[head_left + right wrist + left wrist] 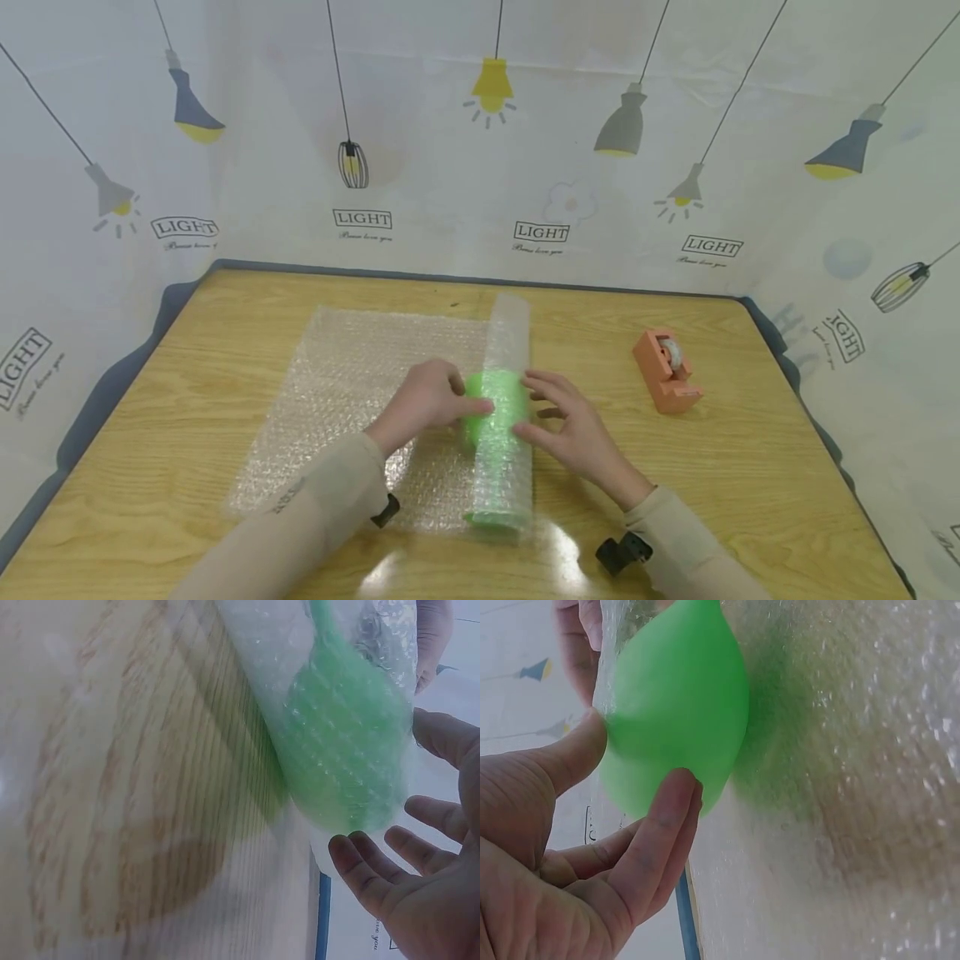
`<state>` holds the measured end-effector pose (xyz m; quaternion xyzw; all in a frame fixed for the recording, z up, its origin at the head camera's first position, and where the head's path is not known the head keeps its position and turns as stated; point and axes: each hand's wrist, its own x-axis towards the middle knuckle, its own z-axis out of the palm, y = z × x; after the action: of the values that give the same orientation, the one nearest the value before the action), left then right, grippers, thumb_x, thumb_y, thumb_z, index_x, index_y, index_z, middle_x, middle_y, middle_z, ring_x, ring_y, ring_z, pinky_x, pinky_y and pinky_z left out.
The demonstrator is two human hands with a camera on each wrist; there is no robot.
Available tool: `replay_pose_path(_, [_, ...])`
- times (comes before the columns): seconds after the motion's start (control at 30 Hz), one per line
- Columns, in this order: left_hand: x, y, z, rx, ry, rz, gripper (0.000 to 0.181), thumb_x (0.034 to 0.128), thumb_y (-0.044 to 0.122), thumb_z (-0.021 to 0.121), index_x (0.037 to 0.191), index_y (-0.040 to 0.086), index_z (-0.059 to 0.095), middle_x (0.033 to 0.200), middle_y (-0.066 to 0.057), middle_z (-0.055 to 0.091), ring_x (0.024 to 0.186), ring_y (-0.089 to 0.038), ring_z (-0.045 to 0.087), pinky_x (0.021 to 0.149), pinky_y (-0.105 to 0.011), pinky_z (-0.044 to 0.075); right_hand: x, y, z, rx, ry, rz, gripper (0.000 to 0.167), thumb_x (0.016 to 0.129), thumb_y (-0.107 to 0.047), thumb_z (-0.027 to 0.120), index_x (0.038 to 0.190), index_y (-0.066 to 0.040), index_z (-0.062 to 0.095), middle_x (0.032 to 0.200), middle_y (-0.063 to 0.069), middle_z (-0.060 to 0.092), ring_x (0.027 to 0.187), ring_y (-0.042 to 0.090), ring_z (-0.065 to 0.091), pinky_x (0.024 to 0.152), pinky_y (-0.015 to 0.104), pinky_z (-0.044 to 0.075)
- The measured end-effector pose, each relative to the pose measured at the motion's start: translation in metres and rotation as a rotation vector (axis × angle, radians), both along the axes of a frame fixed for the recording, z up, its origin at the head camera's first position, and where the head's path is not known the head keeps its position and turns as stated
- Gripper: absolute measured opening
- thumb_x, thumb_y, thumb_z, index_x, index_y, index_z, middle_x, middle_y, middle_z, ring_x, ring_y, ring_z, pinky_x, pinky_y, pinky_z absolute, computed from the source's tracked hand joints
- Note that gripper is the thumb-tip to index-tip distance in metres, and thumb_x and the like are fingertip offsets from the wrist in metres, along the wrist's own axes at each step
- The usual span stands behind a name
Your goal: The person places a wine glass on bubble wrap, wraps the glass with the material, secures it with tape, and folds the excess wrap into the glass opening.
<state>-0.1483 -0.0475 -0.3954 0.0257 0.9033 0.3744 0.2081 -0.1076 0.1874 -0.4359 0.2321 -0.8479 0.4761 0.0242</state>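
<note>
A green wine glass (474,410) lies on its side on a sheet of bubble wrap (352,375), with one strip of the wrap folded over it. Its stem and foot show through the wrap towards the near edge. My left hand (431,396) holds the bowl from the left, thumb on top at the wrap's edge and fingers along the side, as the left wrist view shows. My right hand (577,429) is at the wrapped right side of the bowl, fingers spread and loosely bent. In the right wrist view its thumb (442,735) meets the wrap.
An orange tape dispenser (666,375) with a roll of clear tape stands to the right on the wooden table (720,483). Most of the bubble wrap lies flat to the left of the glass. A printed white cloth (450,167) encloses the table's back and sides.
</note>
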Motion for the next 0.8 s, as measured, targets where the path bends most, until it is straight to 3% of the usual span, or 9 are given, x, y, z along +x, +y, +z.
replay_pose_path(0.23, [0.002, -0.008, 0.000, -0.045, 0.042, 0.017, 0.066, 0.0793, 0.047, 0.088, 0.120, -0.001, 0.068, 0.113, -0.014, 0.071, 0.092, -0.025, 0.069, 0.080, -0.041, 0.062, -0.001, -0.007, -0.001, -0.008, -0.005, 0.009, 0.063, 0.088, -0.010, 0.081, 0.144, 0.002, 0.055, 0.152, 0.025, 0.047, 0.119, 0.043, 0.062, 0.091, 0.054, 0.060])
replay_pose_path(0.47, [0.005, -0.014, 0.001, -0.040, 0.070, 0.040, 0.061, 0.0814, 0.039, 0.088, 0.122, 0.001, 0.064, 0.110, -0.012, 0.071, 0.095, -0.027, 0.069, 0.078, -0.039, 0.063, -0.003, -0.013, -0.002, -0.022, -0.020, 0.009, 0.061, 0.090, -0.011, 0.081, 0.143, 0.003, 0.056, 0.148, 0.025, 0.049, 0.119, 0.043, 0.061, 0.091, 0.053, 0.060])
replay_pose_path(0.67, [0.012, -0.016, 0.004, -0.009, 0.176, 0.029, 0.051, 0.0834, 0.029, 0.088, 0.118, 0.000, 0.065, 0.110, -0.013, 0.070, 0.098, -0.029, 0.067, 0.081, -0.041, 0.061, -0.001, -0.018, -0.001, -0.031, -0.036, 0.007, 0.061, 0.089, -0.011, 0.081, 0.143, 0.002, 0.055, 0.146, 0.025, 0.050, 0.117, 0.043, 0.061, 0.091, 0.050, 0.061])
replay_pose_path(0.8, [0.016, -0.016, 0.006, -0.024, 0.283, -0.018, 0.040, 0.0842, 0.021, 0.087, 0.112, 0.000, 0.067, 0.105, -0.012, 0.069, 0.094, -0.027, 0.065, 0.078, -0.040, 0.060, -0.002, -0.021, -0.002, -0.033, -0.044, -0.003, 0.063, 0.088, -0.011, 0.082, 0.143, 0.000, 0.055, 0.145, 0.024, 0.050, 0.117, 0.042, 0.061, 0.091, 0.049, 0.061])
